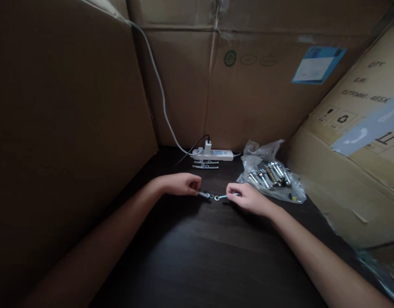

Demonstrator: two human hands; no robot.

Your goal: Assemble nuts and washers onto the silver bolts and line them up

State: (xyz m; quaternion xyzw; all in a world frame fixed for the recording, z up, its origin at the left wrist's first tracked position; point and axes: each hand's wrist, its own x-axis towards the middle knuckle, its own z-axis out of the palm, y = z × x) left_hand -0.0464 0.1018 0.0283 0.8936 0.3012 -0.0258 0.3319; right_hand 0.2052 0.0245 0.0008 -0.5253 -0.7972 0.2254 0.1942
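My left hand [180, 184] rests on the dark table [197, 256], its fingers pinched on a short metal sleeve [203, 195]. My right hand [246, 197] lies a little to the right, fingers closed on a thin metal bolt [225, 196] that points toward the left hand. Between the two hands lie two small washers [214, 197] on the table top, close to both parts.
A clear plastic bag [274, 179] of several metal anchor bolts lies at the right. A white power strip [216, 155] with a plugged-in charger sits at the back, two assembled bolts [205, 164] in front of it. Cardboard boxes [71, 128] wall in the table.
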